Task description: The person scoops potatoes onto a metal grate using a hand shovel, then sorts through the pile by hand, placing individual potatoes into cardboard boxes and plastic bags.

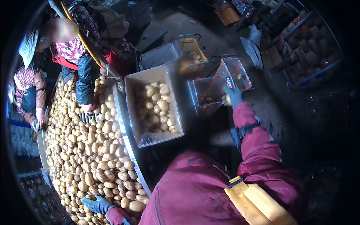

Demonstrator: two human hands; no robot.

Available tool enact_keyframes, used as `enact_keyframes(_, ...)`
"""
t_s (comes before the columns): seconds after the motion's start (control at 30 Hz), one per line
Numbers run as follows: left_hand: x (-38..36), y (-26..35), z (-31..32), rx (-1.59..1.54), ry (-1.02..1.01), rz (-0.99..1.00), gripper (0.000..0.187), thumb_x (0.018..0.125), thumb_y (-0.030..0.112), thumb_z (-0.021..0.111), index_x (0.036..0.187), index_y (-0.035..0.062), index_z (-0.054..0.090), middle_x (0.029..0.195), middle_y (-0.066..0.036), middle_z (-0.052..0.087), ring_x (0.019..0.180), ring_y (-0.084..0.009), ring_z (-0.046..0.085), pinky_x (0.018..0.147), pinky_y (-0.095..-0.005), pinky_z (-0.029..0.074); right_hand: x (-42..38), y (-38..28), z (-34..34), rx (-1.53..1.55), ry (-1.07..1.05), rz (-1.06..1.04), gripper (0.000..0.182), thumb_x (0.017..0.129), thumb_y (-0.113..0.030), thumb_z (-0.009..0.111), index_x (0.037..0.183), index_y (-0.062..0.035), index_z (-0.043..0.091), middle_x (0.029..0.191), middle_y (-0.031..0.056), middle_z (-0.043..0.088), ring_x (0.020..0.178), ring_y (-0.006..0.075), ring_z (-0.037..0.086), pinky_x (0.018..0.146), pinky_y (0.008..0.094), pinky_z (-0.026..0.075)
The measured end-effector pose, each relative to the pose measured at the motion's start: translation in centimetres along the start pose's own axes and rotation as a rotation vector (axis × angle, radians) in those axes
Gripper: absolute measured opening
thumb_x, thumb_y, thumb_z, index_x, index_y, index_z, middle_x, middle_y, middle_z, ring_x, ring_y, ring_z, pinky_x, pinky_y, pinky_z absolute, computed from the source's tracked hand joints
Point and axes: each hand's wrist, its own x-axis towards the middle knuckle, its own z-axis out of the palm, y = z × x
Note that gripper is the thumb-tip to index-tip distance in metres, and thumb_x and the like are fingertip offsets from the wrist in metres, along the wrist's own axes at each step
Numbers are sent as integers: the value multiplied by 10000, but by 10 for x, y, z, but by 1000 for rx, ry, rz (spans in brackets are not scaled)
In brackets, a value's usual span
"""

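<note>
Potatoes (90, 146) cover a long table with a metal edge (131, 144). My left hand (98, 205), in a blue-grey glove, rests on the potatoes near the bottom, its fingers apart and nothing seen in it. Stretched out to the right, my right hand (234, 96) holds a yellowish potato (228, 99) above the edge of a plastic-lined crate (210, 83). That crate has a few potatoes at its bottom. A lined cardboard box (175, 101), partly filled with potatoes, stands beside the table.
Two people stand across the table; one person's hand (88, 108) is on the potatoes, another's hands (38, 119) are at the far edge. Behind are a yellow-lined crate (200, 47), a grey bin (159, 56), another lined crate (240, 71) and full shelves (315, 75).
</note>
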Motion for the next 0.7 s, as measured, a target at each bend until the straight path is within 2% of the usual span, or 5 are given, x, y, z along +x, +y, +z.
enact_keyframes(0.1, -1, 5, -9, 5, -13, -13, 767, 902, 226, 713, 1565, 56, 369, 1602, -191, 382, 1481, -326, 373, 1212, -444, 311, -15, 58, 38, 111, -127, 326, 425, 897, -448, 749, 1039, -60, 651, 717, 162, 680, 528, 314, 663, 447, 429, 549)
enact_keyframes(0.27, -5, -4, -1, -56, 44, 34, 831, 836, 175, 734, 1567, 49, 361, 1600, -218, 376, 1483, -338, 375, 1216, -438, 303, 77, 14, 77, 355, -268, 103, 438, 899, -507, 725, 981, -82, 658, 678, 95, 608, 576, 296, 640, 506, 427, 547)
enact_keyframes(0.33, -2, 9, -18, -47, 3, 15, 829, 830, 162, 731, 1566, 51, 366, 1598, -219, 379, 1480, -342, 378, 1215, -442, 304, 82, -66, 91, 407, -63, 181, 537, 902, -525, 723, 1211, -101, 605, 1165, 181, 608, 1040, 379, 653, 862, 473, 580)
enact_keyframes(0.4, -3, 11, -17, -76, 18, -2, 866, 823, 138, 740, 1585, 78, 334, 1604, -202, 375, 1485, -334, 366, 1227, -427, 285, 106, -69, 99, 207, 1, 85, 611, 923, -564, 679, 1306, -101, 565, 1314, 187, 583, 1099, 431, 645, 907, 579, 550)
enact_keyframes(0.7, 0, 34, -23, -111, 103, -30, 747, 834, 193, 737, 1490, -23, 450, 1536, -237, 454, 1439, -374, 414, 1225, -473, 274, -111, -77, 378, -191, -1022, 49, 476, 1047, -377, 503, 1315, 1, 608, 1096, 148, 725, 780, 228, 730, 675, 331, 608)
